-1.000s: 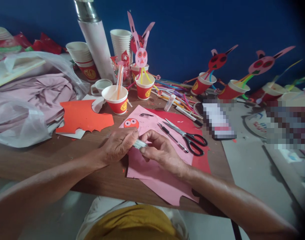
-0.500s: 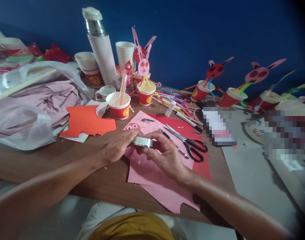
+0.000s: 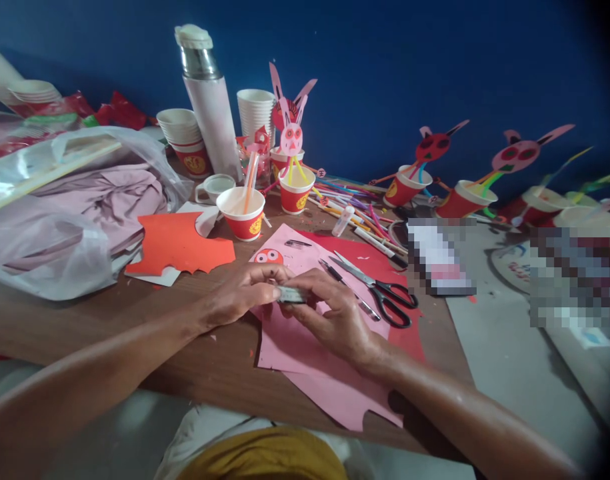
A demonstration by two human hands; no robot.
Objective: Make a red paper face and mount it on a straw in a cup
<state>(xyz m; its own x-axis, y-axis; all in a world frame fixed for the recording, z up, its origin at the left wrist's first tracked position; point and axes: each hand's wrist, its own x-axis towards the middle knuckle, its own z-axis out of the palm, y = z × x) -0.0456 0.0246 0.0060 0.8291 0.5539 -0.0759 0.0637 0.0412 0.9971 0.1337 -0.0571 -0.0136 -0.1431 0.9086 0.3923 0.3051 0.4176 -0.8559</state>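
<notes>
Both hands meet over a pink paper sheet (image 3: 305, 347) on the brown table (image 3: 135, 320). My left hand (image 3: 239, 297) and my right hand (image 3: 335, 313) pinch a small silvery roll of tape (image 3: 291, 294) between their fingertips. A small red paper face with eyes (image 3: 268, 256) lies just beyond the hands. Black-handled scissors (image 3: 379, 287) and a thin pen-like tool (image 3: 347, 288) rest to the right of my right hand on pink and red paper.
A red paper cup with straws (image 3: 243, 213), a bunny-faced cup (image 3: 295, 183), stacked cups (image 3: 185, 137) and a thermos (image 3: 209, 107) stand behind. Orange paper (image 3: 179, 243) and a plastic bag of cloth (image 3: 69, 207) lie left. Loose straws (image 3: 355, 203) and more cup figures (image 3: 465, 193) line the right.
The view has shifted slightly down. The hands have turned the tape roll between the fingers and stay over the pink paper.
</notes>
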